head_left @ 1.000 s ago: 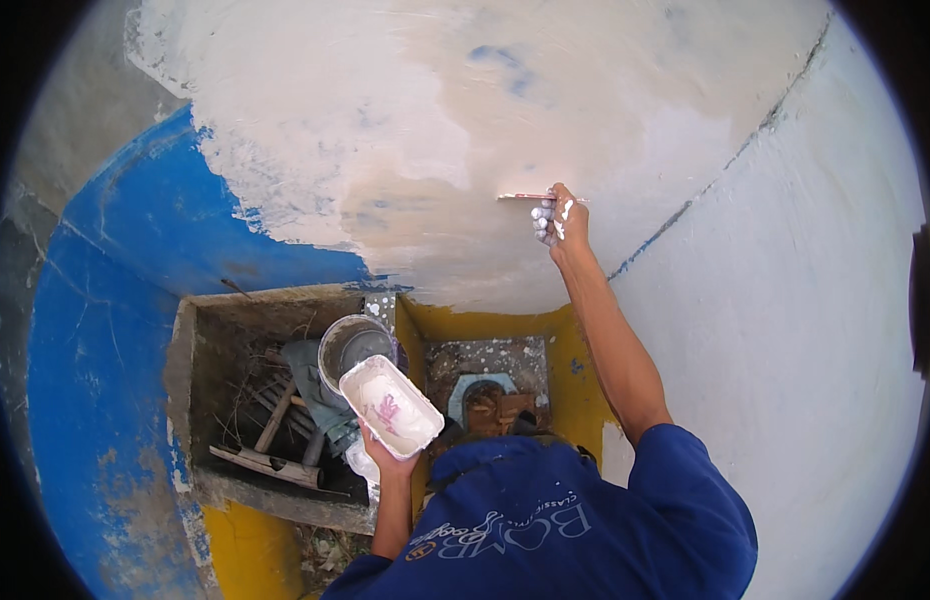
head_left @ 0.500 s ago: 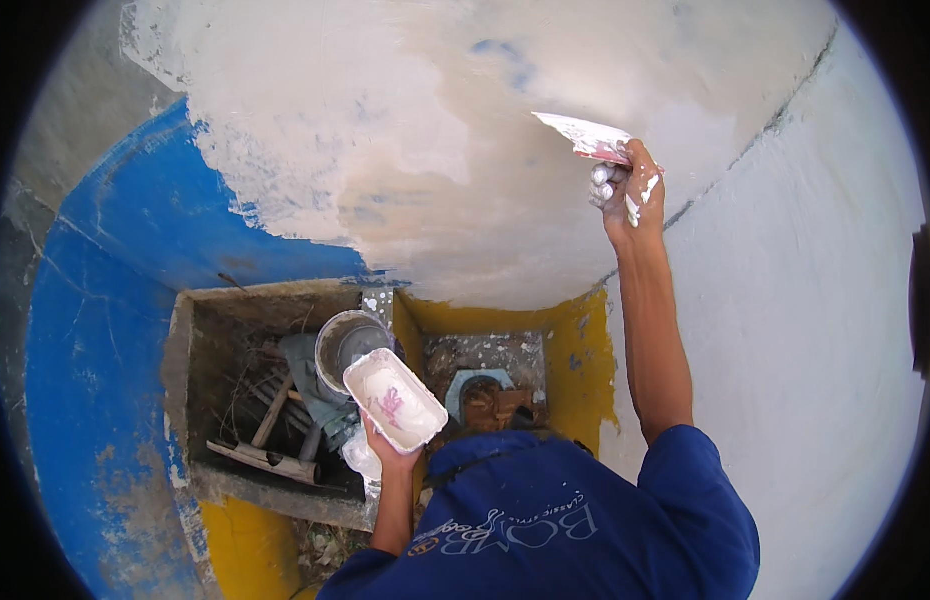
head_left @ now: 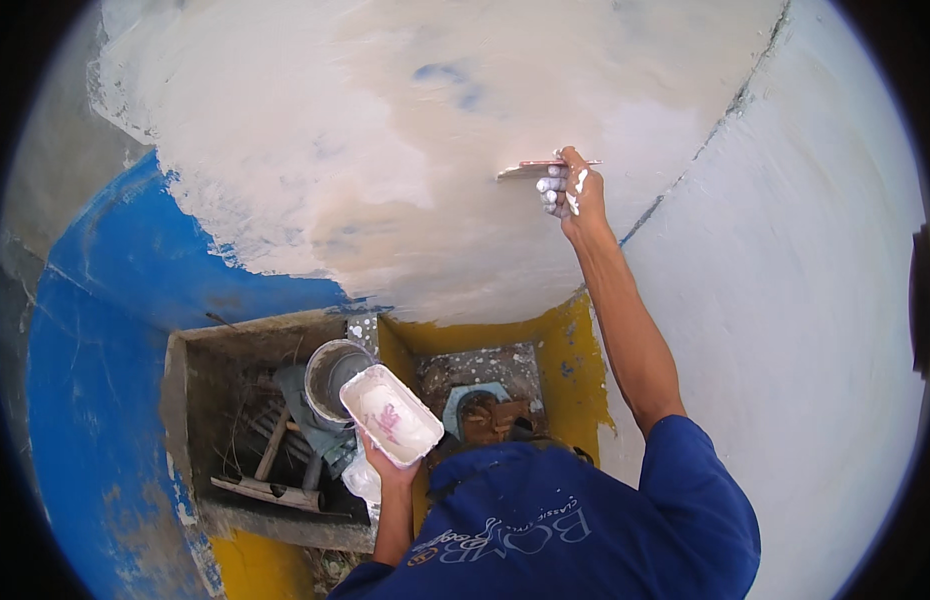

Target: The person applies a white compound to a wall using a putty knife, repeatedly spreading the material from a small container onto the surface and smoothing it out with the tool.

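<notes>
In the head view, looking down past a dark blue shirt [head_left: 585,520], the right hand [head_left: 575,195] pinches a flat spreading blade [head_left: 528,169] between thumb and fingers; the lower fingers are curled, pressed together and smeared white. The blade lies out to the left of the fist, seen almost edge-on over the patchy white wall [head_left: 385,150], a hold that seems meant to lay its long edge along that surface; whether it touches is too hard to tell. The left hand [head_left: 390,470] holds a white tub [head_left: 417,403] of pale paste from its near left side, thumb along the wall, other fingers hidden beneath, so I cannot tell how they are spread. The tub is close to the body with its mouth uncovered, probably for easy reach and steady support. Just behind it, partly overlapped, is a round bucket [head_left: 320,375]. For edges, a dark crack [head_left: 675,190] runs slantwise beside the right wrist, dividing the patchy wall from a smooth pale wall [head_left: 785,350]. Left of the blade the surface is open, down to ragged blue paint [head_left: 105,380]; below, the rough rim of a concrete trough [head_left: 175,400] crowds the tub's side.
</notes>
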The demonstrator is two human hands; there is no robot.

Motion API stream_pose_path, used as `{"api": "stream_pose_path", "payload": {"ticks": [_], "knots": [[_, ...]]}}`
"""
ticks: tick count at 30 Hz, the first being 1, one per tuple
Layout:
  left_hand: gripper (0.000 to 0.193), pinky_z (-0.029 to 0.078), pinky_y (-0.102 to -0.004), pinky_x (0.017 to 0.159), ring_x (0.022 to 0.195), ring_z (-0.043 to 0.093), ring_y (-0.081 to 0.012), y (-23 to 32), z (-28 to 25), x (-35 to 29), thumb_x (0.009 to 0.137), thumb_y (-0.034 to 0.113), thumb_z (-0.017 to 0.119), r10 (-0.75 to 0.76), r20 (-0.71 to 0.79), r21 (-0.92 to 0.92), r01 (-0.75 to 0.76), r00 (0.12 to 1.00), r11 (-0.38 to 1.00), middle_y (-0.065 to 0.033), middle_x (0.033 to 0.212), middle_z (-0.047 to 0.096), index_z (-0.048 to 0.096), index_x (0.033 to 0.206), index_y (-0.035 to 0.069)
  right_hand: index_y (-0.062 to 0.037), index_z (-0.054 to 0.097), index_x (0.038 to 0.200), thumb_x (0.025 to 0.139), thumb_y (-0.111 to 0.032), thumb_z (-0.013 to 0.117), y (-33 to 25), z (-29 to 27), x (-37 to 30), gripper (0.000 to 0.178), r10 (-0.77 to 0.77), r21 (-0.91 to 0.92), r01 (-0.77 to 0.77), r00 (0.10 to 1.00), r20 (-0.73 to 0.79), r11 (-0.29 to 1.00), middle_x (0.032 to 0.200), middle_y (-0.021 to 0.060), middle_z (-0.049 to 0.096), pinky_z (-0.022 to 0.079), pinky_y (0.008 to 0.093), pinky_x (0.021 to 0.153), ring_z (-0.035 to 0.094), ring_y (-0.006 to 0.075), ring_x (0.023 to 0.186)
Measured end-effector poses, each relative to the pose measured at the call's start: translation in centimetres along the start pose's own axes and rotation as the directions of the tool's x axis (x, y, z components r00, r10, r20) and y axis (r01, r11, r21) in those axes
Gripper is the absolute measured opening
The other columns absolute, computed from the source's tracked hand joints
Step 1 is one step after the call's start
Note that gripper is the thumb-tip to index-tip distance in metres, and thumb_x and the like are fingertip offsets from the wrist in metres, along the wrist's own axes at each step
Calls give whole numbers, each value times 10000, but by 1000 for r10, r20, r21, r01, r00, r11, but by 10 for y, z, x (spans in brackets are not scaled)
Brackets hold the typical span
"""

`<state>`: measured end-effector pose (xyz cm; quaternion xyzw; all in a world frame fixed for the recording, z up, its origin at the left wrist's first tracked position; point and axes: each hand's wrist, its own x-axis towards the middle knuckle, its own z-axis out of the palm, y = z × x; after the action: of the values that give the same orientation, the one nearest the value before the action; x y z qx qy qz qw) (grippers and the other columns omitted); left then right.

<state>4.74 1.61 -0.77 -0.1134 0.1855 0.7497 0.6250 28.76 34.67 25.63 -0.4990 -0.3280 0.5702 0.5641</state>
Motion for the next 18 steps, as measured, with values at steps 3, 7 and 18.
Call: {"api": "stream_pose_path", "payload": {"ticks": [3, 7, 18], "knots": [[640, 402, -583, 1045, 1240, 518, -383, -3, 4, 3, 965, 564, 400, -6, 7, -4, 6, 1000, 1000, -115, 1387, 522, 425, 1442, 138, -108, 537, 901, 883, -335, 601, -48, 18, -13, 237, -72, 28, 71, 997, 19, 997, 608, 56, 558, 346, 267, 441, 459, 123, 447], [633, 415, -588, 1031, 1237, 522, -387, -7, 1, 12, 963, 551, 408, -27, 48, 40, 25, 998, 999, -133, 1387, 519, 423, 1443, 137, -99, 531, 880, 873, -345, 625, -96, 34, -23, 263, -175, 93, 168, 982, 71, 981, 651, 62, 575, 353, 265, 455, 464, 112, 468], [634, 416, -601, 1021, 1224, 529, -392, -4, 13, 10, 963, 552, 405, -21, 47, 31, 19, 999, 999, -133, 1384, 520, 426, 1437, 130, 60, 619, 896, 868, -236, 609, -157, 13, -78, 297, -632, -19, 641, 762, 143, 767, 771, 151, 644, 513, 294, 571, 620, 192, 616]]}}
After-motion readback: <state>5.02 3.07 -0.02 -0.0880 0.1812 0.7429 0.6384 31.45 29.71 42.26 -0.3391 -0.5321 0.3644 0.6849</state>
